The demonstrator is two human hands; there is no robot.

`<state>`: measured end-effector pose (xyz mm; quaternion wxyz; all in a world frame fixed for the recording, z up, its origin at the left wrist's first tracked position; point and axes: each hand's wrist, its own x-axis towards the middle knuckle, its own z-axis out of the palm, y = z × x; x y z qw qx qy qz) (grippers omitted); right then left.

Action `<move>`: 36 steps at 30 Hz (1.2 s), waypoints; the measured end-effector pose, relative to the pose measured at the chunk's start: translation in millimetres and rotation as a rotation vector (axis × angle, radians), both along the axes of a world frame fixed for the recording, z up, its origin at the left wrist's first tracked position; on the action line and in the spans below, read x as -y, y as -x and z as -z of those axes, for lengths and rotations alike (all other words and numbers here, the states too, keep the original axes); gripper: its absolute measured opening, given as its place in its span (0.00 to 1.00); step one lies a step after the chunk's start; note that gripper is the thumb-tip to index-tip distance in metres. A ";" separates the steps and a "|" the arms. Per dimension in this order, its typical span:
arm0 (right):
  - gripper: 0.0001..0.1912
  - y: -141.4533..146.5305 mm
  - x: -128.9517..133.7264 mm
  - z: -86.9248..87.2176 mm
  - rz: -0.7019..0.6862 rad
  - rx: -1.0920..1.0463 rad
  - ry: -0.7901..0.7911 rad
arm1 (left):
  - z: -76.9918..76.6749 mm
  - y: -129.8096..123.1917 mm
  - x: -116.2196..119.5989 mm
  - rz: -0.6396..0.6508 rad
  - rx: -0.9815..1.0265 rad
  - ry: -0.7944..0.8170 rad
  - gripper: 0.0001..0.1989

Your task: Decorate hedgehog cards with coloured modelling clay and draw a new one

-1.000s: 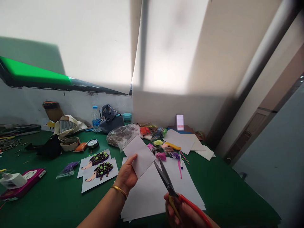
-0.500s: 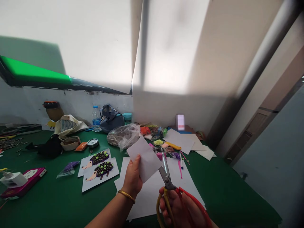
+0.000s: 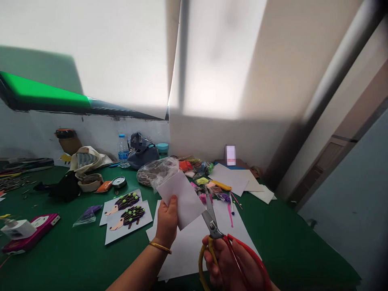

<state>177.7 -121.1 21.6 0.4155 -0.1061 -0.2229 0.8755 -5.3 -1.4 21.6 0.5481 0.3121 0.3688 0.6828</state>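
Observation:
My left hand (image 3: 167, 220), with a gold bangle at the wrist, pinches a white sheet of paper (image 3: 184, 198) between thumb and fingers, held above the table. My right hand (image 3: 224, 258) grips scissors (image 3: 214, 230) with one yellow and one red handle. Their blades stand apart, pointing up and away, close to the paper's lower right corner; whether they touch it I cannot tell. Under both hands lie larger white sheets (image 3: 188, 258). To the left are two cards (image 3: 129, 226) with hedgehog pictures in dark, green and peach material.
Behind the paper sit a clear plastic bag (image 3: 154, 171), coloured clay packets (image 3: 197, 167), a yellow-orange tool (image 3: 222, 185) and pens (image 3: 231, 206). A water bottle (image 3: 123, 151), blue bag (image 3: 142, 151) and phone (image 3: 230, 155) stand near the wall. A magenta box (image 3: 33, 232) lies far left.
The white paper and my left hand have shifted slightly left. The scissor blades have spread wider apart, with my right hand almost in the same place.

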 end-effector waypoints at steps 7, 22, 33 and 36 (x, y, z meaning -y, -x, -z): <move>0.34 -3.9 1.8 1.2 0.005 0.049 0.010 | 0.9 1.6 1.4 0.012 -0.019 -0.015 0.28; 0.35 -5.9 -1.7 17.8 -0.041 0.021 -0.024 | 3.3 6.6 1.1 0.007 -0.043 -0.025 0.26; 0.37 -10.5 -4.9 34.4 -0.001 0.075 -0.065 | 5.4 10.8 -0.8 0.038 -0.020 -0.056 0.23; 0.39 -9.8 -3.6 32.0 0.011 0.099 -0.055 | 4.2 9.9 1.5 0.056 -0.001 -0.035 0.24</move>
